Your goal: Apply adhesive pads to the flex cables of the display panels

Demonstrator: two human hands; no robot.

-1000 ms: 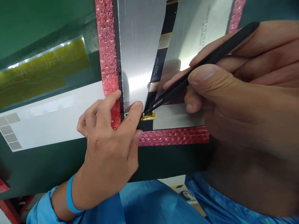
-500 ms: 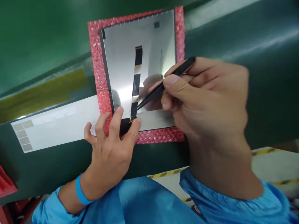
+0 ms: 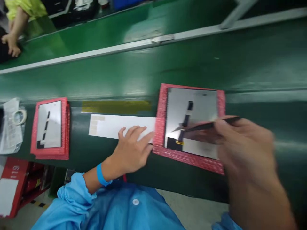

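Note:
A display panel (image 3: 176,99) with a mirror-like back lies on a pink bubble-wrap sheet (image 3: 160,127). Up its back runs a dark flex cable (image 3: 186,118) with pale bands, from a black patch at the lower left corner. My right hand (image 3: 242,147), smeared by motion, grips black tweezers (image 3: 206,126), whose tips hang over the cable; touching or apart I cannot tell. My left hand (image 3: 134,148) is open, fingers spread over the white strip (image 3: 115,121) with beige squares, fingertips close to the bubble wrap's left edge.
At the left lies a stack of pink bubble wrap (image 3: 64,127) with another panel (image 3: 54,124) on top. Beyond it are a tape roll (image 3: 19,117) and clear plastic bags. A yellow strip (image 3: 115,107) lies behind the white one. A metal rail (image 3: 107,51) crosses behind; a co-worker's hand (image 3: 11,44) shows far left.
My left hand has come off the panel's lower corner and moved left onto the white strip. The tweezers stay in my right hand. The view has widened, showing more of the bench.

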